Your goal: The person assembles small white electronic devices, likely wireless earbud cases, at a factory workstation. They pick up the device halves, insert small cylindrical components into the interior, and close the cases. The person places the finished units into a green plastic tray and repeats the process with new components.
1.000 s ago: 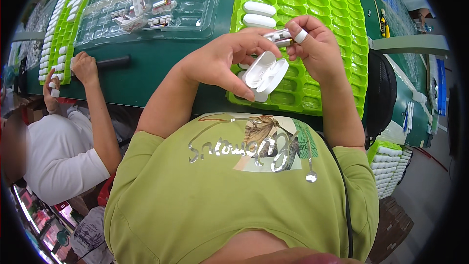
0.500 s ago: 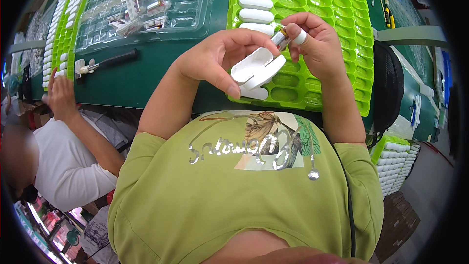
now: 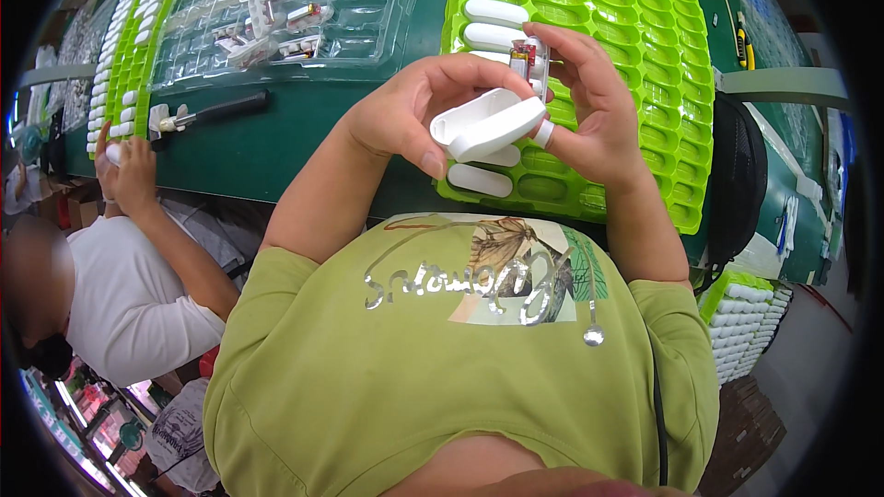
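My left hand [image 3: 405,115] is closed around a white oval plastic case [image 3: 497,132], thumb at its left end and fingers behind it. The case looks like two shell halves set at an angle, hollow side showing. In the fingers of my right hand [image 3: 603,106] is a small part with red and copper-coloured pieces in a pale frame [image 3: 525,60], just above the case. A white band [image 3: 544,133] wraps my right thumb, which lies close to the case's right end. Under both hands is a bright green tray [image 3: 635,83] of oval hollows, with white oval cases [image 3: 495,11] in its left column.
Left of the tray, a clear plastic tray [image 3: 368,46] carries a pile of small assemblies [image 3: 267,32]. A black-handled tool [image 3: 226,109] lies nearer. A co-worker [image 3: 138,313] handles a white piece at another green tray [image 3: 138,60]. A black bag [image 3: 737,166] sits right, beyond it yellow-handled cutters [image 3: 744,41].
My right hand has turned the small part more upright, and its thumb has dropped toward the case. The case has tilted in my left hand. The co-worker's hands have come together.
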{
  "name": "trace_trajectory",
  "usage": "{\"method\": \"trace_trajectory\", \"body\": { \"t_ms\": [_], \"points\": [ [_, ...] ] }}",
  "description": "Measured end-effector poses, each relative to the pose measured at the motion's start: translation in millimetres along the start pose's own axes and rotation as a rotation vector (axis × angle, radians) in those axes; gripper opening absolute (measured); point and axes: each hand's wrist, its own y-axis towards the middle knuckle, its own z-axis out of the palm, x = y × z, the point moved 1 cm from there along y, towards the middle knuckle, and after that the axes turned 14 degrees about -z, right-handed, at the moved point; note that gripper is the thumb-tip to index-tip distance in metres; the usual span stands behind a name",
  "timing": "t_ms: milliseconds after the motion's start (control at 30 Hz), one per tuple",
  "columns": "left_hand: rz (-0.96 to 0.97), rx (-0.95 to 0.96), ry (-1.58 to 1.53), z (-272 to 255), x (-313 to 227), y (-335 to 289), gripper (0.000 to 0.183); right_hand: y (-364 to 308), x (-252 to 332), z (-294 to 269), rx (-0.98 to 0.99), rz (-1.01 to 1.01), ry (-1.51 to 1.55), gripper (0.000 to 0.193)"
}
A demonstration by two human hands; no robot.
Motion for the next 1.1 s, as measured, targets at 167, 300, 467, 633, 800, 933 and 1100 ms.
{"method": "trace_trajectory", "body": {
  "t_ms": [167,300,467,633,800,933,1100],
  "points": [
    [0.043,0.008,-0.009,1.1,2.7,0.2,0.093,0.1,1.2,-5.2,0.047,-0.063,-0.155,0.074],
    [0.074,-0.159,0.152,4.3,-6.8,2.0,0.088,-5.1,-9.4,-16.0,-0.180,-0.020,0.091,0.069],
    [0.133,-0.561,0.597,2.3,-7.4,0.3,0.076,-3.4,-3.2,-27.7,-0.194,-0.021,0.184,0.066],
    [0.155,-0.710,0.931,5.5,-7.9,2.8,0.077,-2.2,1.1,-19.2,-0.075,-0.067,0.105,0.066],
    [0.133,-0.753,0.899,2.1,-2.2,3.9,0.073,0.8,4.9,-15.6,-0.054,-0.051,0.018,0.066],
    [0.202,-0.727,1.041,6.5,-5.7,4.0,0.074,0.6,3.7,-15.2,0.030,-0.080,-0.167,0.069],
    [0.189,-0.681,1.048,7.4,-4.5,5.0,0.074,4.4,8.5,-11.2,0.074,-0.099,-0.319,0.068]
  ]
}}
